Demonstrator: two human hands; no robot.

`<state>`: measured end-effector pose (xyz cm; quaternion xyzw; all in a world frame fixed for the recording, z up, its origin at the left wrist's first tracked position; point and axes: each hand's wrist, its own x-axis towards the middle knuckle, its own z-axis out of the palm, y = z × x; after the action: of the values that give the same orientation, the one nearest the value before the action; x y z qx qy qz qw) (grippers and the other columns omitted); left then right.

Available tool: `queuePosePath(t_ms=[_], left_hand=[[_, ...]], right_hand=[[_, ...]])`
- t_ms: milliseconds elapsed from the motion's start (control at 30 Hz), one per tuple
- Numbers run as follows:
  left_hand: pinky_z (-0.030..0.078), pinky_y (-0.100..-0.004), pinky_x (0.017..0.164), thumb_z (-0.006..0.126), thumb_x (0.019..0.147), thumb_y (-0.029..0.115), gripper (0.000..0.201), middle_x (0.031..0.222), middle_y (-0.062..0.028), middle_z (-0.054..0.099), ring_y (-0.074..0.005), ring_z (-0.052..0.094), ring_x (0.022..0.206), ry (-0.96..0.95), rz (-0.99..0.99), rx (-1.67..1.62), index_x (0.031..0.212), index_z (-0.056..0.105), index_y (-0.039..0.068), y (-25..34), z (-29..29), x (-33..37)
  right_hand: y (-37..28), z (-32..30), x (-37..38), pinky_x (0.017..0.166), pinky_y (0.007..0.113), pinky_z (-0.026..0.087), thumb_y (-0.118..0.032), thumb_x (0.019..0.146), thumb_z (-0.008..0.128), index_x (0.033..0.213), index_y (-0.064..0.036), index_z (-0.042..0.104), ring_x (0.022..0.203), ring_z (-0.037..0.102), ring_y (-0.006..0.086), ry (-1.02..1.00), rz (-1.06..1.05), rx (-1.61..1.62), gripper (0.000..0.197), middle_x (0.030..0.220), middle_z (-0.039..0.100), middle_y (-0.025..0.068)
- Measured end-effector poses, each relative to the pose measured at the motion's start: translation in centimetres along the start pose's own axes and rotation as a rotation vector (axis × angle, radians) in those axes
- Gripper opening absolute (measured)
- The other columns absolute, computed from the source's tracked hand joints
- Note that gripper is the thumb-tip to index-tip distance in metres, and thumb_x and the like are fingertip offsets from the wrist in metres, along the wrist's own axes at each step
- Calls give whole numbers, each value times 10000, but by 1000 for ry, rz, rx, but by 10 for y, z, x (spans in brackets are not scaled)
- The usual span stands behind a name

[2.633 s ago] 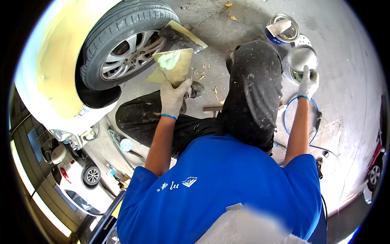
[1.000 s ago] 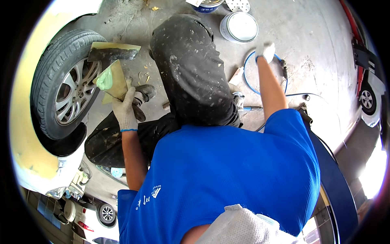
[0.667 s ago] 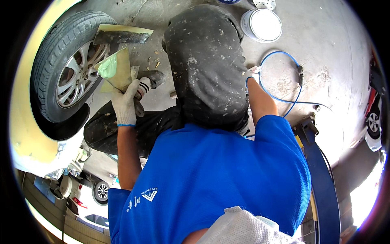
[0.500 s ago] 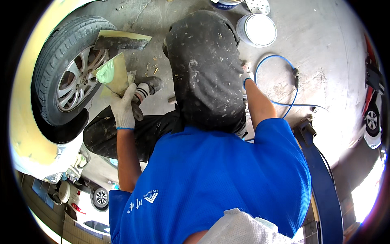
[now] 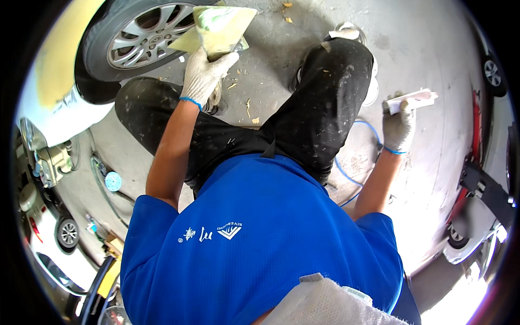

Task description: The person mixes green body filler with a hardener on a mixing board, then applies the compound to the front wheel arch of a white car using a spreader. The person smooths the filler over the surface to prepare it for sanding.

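Nearby, a car wheel (image 5: 138, 35) and a blue hose (image 5: 355, 162) on the concrete floor (image 5: 433, 162) were seen, with dark-trousered knees (image 5: 330, 92) between the arms. A green-smeared board (image 5: 219, 24) was gripped by the raised left hand (image 5: 203, 76) beside the wheel. A white scraper (image 5: 414, 99) was clasped in the closed right hand (image 5: 398, 127), held out sideways.

Left hand (image 5: 203, 73) holds a board (image 5: 219, 24) just before it, wheel (image 5: 143, 35) left of that. Right hand (image 5: 398, 124) grips a scraper (image 5: 414, 99); hose (image 5: 355, 162) on floor (image 5: 433, 54) between the hands, bent knee (image 5: 336, 70) too.
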<state>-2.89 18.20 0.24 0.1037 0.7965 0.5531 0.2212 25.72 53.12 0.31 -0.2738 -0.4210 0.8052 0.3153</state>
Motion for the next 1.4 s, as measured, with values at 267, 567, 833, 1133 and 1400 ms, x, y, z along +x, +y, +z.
queuePosePath(t_ms=[267, 567, 833, 1133, 1400], left_hand=[[541, -366, 686, 780, 807, 364, 445, 779, -118, 720, -237, 688, 666, 104, 306, 258, 1043, 679, 0, 2, -28, -15], [542, -372, 700, 757, 789, 293, 389, 781, -138, 709, -253, 696, 713, 177, 178, 176, 1032, 671, 1, -38, -51, -18], [539, -397, 778, 735, 793, 338, 440, 884, -201, 716, -339, 703, 851, 149, 110, 161, 1049, 667, -12, -46, -57, -22], [533, -431, 809, 732, 795, 322, 415, 939, -179, 723, -364, 691, 915, 162, 204, 194, 1081, 668, 29, -56, -51, -20], [524, -459, 786, 698, 804, 332, 397, 948, -213, 701, -406, 665, 908, 151, 171, 303, 1085, 668, 53, -50, -51, -26]], right_hand=[[-11, 182, 16, 728, 337, 537, -327, 811, 814, 1272, 97, 489, 779, 643, 226, -908, 59, -207, 706, 928, 638, 138], [117, 249, -33, 701, 347, 555, -226, 790, 854, 1133, -31, 598, 823, 672, 226, -816, 466, -22, 470, 951, 677, 104], [149, 259, -50, 682, 249, 508, -179, 820, 807, 1318, -14, 496, 892, 659, 148, -868, 464, -377, 610, 1009, 679, 77], [160, 263, -23, 632, 256, 505, -341, 922, 724, 1246, 47, 575, 758, 609, 91, -862, 461, -785, 528, 950, 646, 47], [167, 271, -22, 585, 246, 497, -307, 938, 702, 1210, 65, 603, 680, 596, 73, -795, 526, -846, 471, 865, 644, 31]])
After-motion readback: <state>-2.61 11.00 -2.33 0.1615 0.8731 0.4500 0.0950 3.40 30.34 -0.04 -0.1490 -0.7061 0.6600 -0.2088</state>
